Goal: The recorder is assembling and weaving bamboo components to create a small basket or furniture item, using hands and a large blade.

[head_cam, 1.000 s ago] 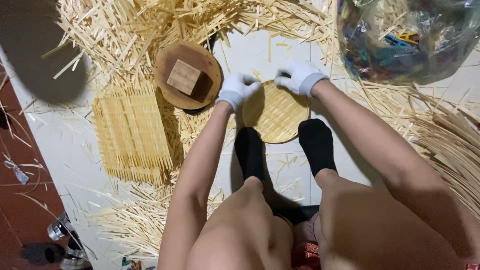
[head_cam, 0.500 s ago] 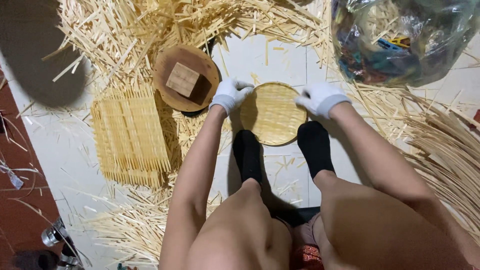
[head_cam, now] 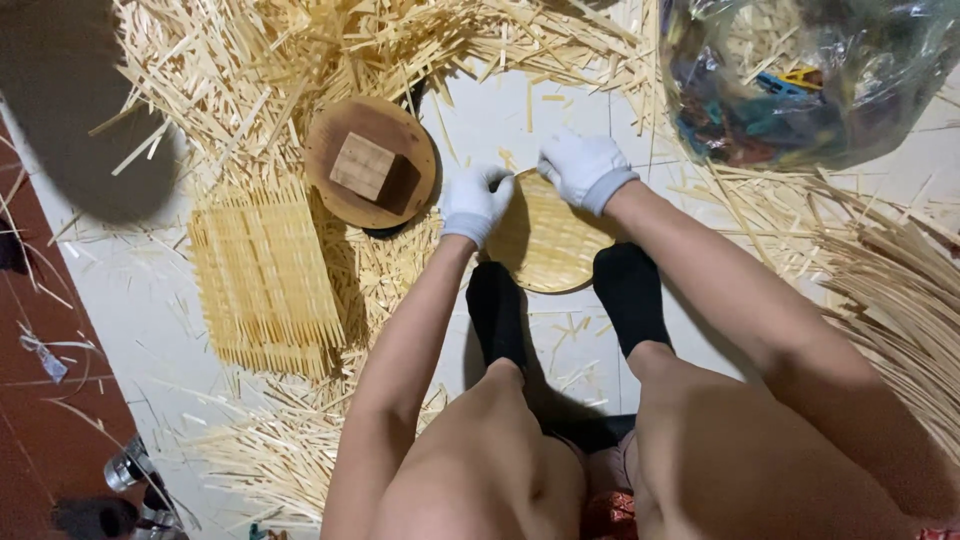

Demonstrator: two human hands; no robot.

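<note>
A round woven bamboo disc (head_cam: 548, 245) lies on the white floor in front of my two black-socked feet. My left hand (head_cam: 474, 201), in a white glove, grips the disc's left rim. My right hand (head_cam: 584, 168), also gloved, rests on the disc's upper rim with the fingers curled over it. Both forearms reach forward over my bare knees.
A round wooden block (head_cam: 371, 160) with a small square wood piece on it sits left of the disc. A square mat of bamboo sticks (head_cam: 265, 275) lies further left. Loose bamboo strips (head_cam: 300, 60) cover the floor around. A clear plastic bag (head_cam: 800, 80) is at top right.
My right hand has slid from the disc's right rim to its top. The left hand stayed on the left rim. The disc appears turned or shifted slightly between my feet.
</note>
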